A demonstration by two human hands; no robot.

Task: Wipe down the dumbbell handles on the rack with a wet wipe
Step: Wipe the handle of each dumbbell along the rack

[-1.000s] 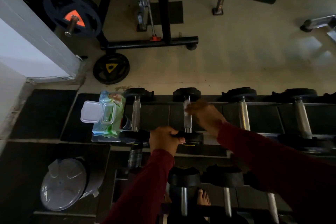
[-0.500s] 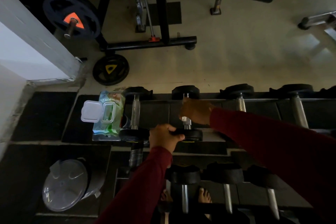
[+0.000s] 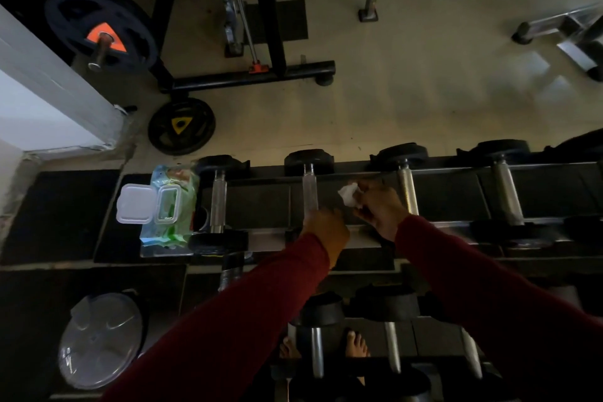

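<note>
rack (image 3: 368, 232) | top tier: dumbbells (image 3: 309, 192), wipes pack (image 3: 169, 206) at left end

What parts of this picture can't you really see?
- Near end of the second dumbbell, head view: the left hand covers it.
- Most of the wet wipe: bunched in the right hand.
- Print on the wipes pack: too small and dim.
- Bottom dumbbells: cut off by the picture's edge.

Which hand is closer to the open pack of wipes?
The left hand. It is down by the near end of the second dumbbell, right of the wipes pack. The right hand, holding a wipe, is farther right.
</note>
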